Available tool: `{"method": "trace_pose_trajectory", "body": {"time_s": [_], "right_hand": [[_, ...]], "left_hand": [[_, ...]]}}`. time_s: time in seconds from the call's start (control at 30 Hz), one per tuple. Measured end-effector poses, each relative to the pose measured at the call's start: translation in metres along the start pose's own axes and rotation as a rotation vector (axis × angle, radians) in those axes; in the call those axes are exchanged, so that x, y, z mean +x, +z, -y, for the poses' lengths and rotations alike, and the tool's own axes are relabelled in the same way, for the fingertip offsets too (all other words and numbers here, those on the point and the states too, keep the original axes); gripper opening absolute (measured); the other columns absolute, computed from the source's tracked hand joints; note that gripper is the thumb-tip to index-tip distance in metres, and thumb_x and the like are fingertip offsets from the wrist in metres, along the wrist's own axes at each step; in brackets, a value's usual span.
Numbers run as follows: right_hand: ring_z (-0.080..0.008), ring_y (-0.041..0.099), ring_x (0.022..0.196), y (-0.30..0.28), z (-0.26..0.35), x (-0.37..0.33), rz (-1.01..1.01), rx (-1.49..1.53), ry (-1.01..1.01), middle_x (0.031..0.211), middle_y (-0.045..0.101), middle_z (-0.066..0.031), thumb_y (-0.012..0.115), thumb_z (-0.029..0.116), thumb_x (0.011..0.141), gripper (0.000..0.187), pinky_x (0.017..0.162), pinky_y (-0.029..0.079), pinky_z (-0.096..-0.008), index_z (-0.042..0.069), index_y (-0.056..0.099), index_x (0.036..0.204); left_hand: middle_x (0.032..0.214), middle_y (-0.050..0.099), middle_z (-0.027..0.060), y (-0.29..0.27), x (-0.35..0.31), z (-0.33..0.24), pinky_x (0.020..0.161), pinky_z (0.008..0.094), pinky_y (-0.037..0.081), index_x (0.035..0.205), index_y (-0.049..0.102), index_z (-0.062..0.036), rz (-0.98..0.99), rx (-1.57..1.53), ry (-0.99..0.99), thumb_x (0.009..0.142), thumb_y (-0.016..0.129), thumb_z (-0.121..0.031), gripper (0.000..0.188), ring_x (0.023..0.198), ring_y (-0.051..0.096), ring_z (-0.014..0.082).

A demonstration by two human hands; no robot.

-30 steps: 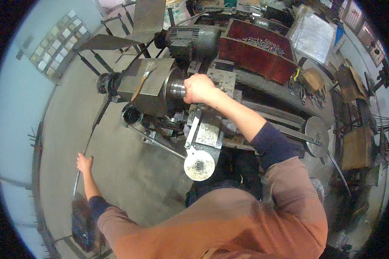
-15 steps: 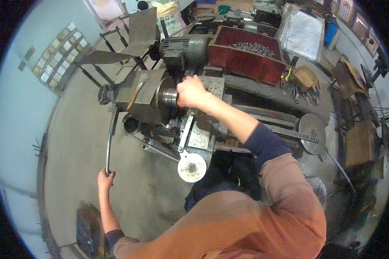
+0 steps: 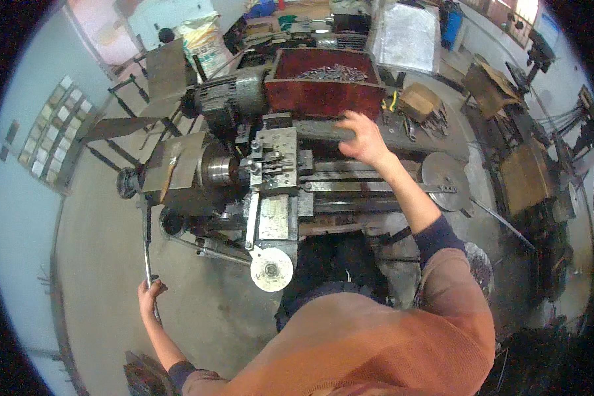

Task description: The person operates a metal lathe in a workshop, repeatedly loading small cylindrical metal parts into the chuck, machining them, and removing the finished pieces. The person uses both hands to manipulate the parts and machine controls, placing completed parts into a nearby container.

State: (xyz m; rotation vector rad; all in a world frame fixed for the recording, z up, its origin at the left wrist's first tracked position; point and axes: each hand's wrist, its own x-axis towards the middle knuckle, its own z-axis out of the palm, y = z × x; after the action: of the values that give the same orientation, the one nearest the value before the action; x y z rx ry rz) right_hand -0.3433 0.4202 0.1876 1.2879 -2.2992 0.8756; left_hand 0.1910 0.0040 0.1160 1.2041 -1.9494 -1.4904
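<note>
My left hand (image 3: 150,296) is closed around a long metal lever (image 3: 146,244) hanging from the left end of a lathe. My right hand (image 3: 363,140) hovers over the lathe bed, in front of the red box, fingers apart and seemingly holding nothing. To its left sit the round metal chuck (image 3: 222,170) and the tool slide (image 3: 274,155) with its cutting tools. A pale handwheel (image 3: 271,269) is at the near end of the slide. A brush (image 3: 169,177) with a wooden handle lies on the headstock cover (image 3: 191,155).
A dark red box (image 3: 323,98) with many small metal parts stands behind the bed. An electric motor (image 3: 234,96) is left of it. Pliers (image 3: 393,101), a wrench (image 3: 410,129) and a cardboard box (image 3: 419,100) lie at the right. A round metal disc (image 3: 445,178) stands at the bed's right end.
My right hand has left the chuck area and moved right, its fingers opening. My left hand stays on the lever. The whole view has shifted, so the machine appears farther left.
</note>
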Motion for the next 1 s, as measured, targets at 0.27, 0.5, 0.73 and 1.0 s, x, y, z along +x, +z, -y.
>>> {"method": "trace_pose_trajectory", "body": {"time_s": [0.27, 0.5, 0.73, 1.0], "right_hand": [[-0.0308, 0.057, 0.086, -0.084, -0.080, -0.236, -0.068, 0.031, 0.710, 0.092, 0.060, -0.0131, 0.061, 0.014, 0.057, 0.036, 0.078, 0.044, -0.0361, 0.000, 0.062, 0.090], [-0.0295, 0.062, 0.073, -0.180, -0.089, -0.396, -0.162, -0.382, 1.229, 0.077, 0.064, -0.0164, 0.059, 0.022, 0.061, 0.031, 0.069, 0.049, -0.0359, 0.005, 0.066, 0.086], [-0.0309, 0.061, 0.079, -0.139, -0.113, -0.461, 0.149, -0.421, 1.383, 0.081, 0.063, -0.0169, 0.059, 0.024, 0.059, 0.028, 0.073, 0.048, -0.0360, 0.008, 0.067, 0.081], [-0.0319, 0.057, 0.093, -0.112, -0.143, -0.457, 0.242, -0.561, 1.559, 0.096, 0.060, -0.0220, 0.063, 0.027, 0.059, 0.040, 0.082, 0.046, -0.0365, -0.001, 0.062, 0.087]], "left_hand": [[0.095, 0.058, 0.0161, 0.044, -0.021, -0.060, 0.077, 0.0360, 0.047, 0.107, 0.054, 0.0078, -0.175, 0.598, 0.408, 0.077, 0.060, -0.016, 0.038, 0.089, 0.056, 0.0252], [0.100, 0.060, 0.0117, 0.186, 0.028, -0.077, 0.077, 0.0295, 0.044, 0.108, 0.053, 0.0069, 0.240, 0.529, 0.485, 0.083, 0.056, -0.015, 0.033, 0.087, 0.055, 0.0181], [0.106, 0.058, 0.0155, 0.255, 0.045, -0.031, 0.087, 0.0288, 0.038, 0.111, 0.050, 0.0086, 0.582, 0.393, 0.447, 0.077, 0.051, 0.003, 0.035, 0.099, 0.053, 0.0195], [0.093, 0.059, 0.0063, 0.259, 0.036, -0.051, 0.074, 0.0227, 0.042, 0.103, 0.055, 0.0055, 0.356, 0.197, 0.246, 0.083, 0.054, -0.005, 0.022, 0.083, 0.052, 0.0107]]}}
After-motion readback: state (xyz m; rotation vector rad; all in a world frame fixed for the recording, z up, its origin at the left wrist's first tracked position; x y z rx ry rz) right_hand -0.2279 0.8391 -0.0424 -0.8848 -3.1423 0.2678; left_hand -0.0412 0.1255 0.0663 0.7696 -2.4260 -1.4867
